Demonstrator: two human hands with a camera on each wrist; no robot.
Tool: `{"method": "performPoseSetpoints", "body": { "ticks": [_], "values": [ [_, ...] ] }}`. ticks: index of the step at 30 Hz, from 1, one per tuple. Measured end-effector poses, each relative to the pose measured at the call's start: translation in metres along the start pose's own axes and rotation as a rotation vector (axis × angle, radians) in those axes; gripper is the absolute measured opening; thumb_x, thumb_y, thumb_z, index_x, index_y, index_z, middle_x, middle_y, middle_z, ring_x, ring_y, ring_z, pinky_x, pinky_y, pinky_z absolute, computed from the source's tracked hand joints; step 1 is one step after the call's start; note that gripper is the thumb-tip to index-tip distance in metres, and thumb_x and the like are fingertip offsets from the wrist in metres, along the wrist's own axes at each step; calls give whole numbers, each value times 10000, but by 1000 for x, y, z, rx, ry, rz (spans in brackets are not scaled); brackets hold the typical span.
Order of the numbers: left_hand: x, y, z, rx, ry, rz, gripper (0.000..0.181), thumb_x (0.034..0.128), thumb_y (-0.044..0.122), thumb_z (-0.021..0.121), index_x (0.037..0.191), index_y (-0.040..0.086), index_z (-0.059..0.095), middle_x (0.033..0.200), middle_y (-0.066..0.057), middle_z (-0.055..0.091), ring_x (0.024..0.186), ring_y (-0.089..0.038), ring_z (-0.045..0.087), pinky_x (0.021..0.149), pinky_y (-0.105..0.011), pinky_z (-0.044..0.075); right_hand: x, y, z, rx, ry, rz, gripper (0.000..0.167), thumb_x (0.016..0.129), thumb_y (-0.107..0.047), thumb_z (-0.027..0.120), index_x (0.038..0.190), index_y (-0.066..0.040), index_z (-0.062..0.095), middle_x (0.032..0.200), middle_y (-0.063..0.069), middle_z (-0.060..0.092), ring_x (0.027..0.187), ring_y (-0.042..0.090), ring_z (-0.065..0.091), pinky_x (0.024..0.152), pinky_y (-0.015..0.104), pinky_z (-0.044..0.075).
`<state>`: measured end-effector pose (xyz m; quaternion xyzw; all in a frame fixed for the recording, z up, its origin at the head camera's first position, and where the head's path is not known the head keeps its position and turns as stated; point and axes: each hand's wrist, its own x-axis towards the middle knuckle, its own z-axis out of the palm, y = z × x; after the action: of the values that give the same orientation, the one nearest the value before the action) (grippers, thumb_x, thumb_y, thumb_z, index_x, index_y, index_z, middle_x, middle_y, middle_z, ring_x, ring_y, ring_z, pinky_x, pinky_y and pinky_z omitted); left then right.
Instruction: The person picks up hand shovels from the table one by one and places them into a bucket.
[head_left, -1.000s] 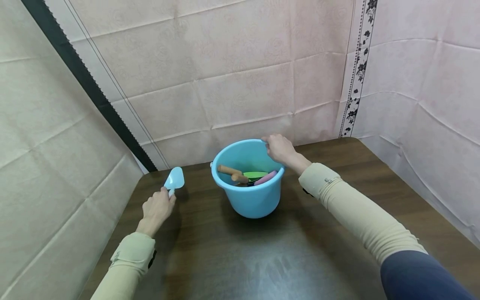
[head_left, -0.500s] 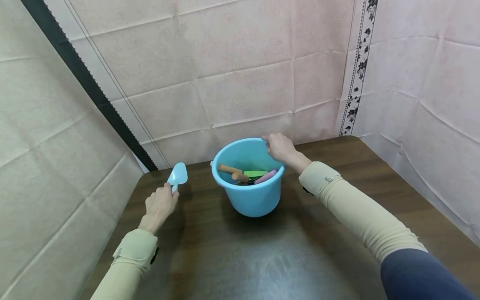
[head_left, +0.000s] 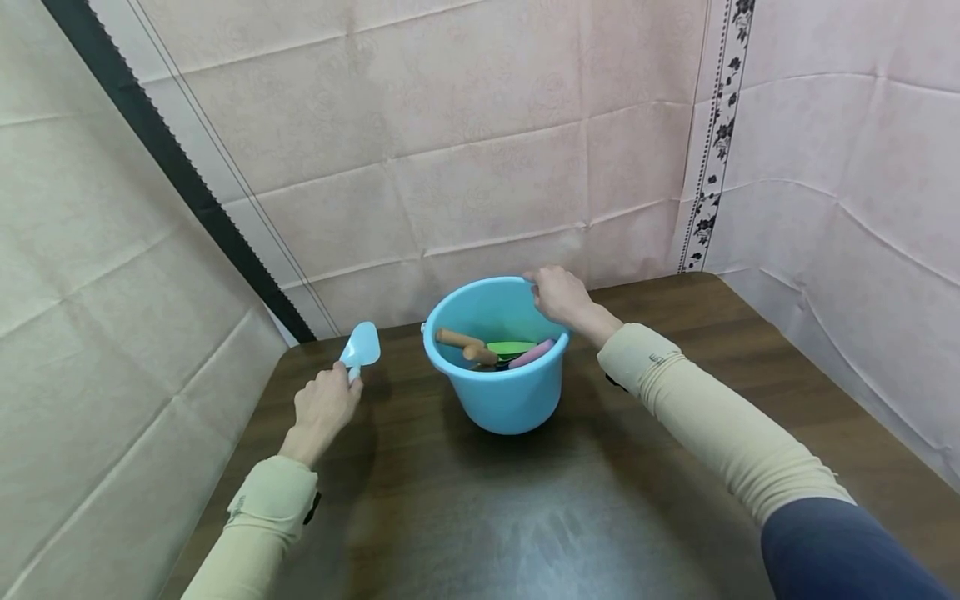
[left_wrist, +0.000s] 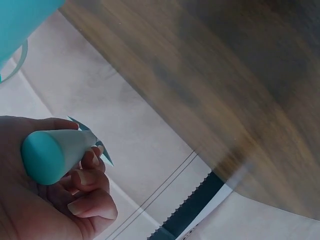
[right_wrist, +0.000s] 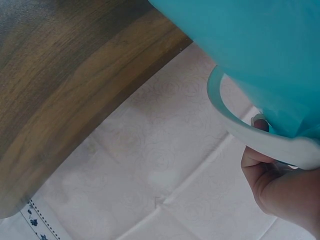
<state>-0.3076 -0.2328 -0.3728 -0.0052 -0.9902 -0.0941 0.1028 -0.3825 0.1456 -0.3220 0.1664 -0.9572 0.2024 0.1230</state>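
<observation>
My left hand (head_left: 324, 408) grips a small light-blue toy shovel (head_left: 363, 343) by its handle, blade up and pointing away, left of the bucket. In the left wrist view the fingers curl round the tapering shovel handle (left_wrist: 47, 155). A blue bucket (head_left: 510, 404) stands on the table toward its back edge. My right hand (head_left: 561, 296) holds the bucket's rim at the back right. The right wrist view shows the thumb and fingers at the rim beside the white bucket handle (right_wrist: 250, 135). Inside lie tools with wooden handles (head_left: 459, 338), a green piece (head_left: 512, 350) and a pink piece (head_left: 531, 355).
The brown wooden table (head_left: 480, 517) reaches back to a pale patterned cloth wall (head_left: 480, 167). More cloth hangs at the left and right, with a dark strip (head_left: 180, 175) at the left corner. How deep the tools sit in the bucket cannot be seen.
My left hand has moved slightly right and away with the shovel, nearer the bucket. My right hand and the bucket have stayed in place.
</observation>
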Motion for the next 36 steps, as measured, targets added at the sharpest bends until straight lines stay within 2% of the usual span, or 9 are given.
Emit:
{"method": "performPoseSetpoints", "body": {
  "ticks": [5, 11, 22, 36],
  "values": [
    [2, 4, -4, 9, 0, -9, 272, 960, 248, 480, 926, -21, 503, 659, -87, 469, 502, -206, 464, 434, -311, 321, 0, 0, 0, 4, 1, -2, 394, 959, -43, 463, 1344, -35, 546, 1179, 187, 648, 920, 280, 574, 846, 437, 521],
    [2, 7, -6, 18, 21, -3, 259, 949, 260, 476, 850, 21, 488, 657, -85, 469, 540, -232, 469, 449, -345, 320, 0, 1, 1, -4, 2, 4, 394, 956, -37, 457, 1337, -45, 555, 1187, 177, 652, 915, 267, 573, 827, 433, 515],
    [1, 15, -12, -2, 22, 25, 251, 959, 234, 482, 871, 0, 502, 630, -69, 436, 476, -186, 428, 422, -296, 296, 0, 0, 0, 8, -8, -4, 402, 957, -23, 442, 1347, -23, 539, 1187, 188, 648, 868, 257, 558, 813, 428, 512],
    [2, 26, -24, 14, 39, 47, 247, 952, 229, 471, 818, 22, 478, 623, -55, 413, 484, -186, 417, 422, -306, 285, 0, -1, -1, 14, -2, -9, 394, 962, -27, 447, 1344, -20, 544, 1229, 194, 635, 929, 272, 586, 853, 450, 516]
  ]
}}
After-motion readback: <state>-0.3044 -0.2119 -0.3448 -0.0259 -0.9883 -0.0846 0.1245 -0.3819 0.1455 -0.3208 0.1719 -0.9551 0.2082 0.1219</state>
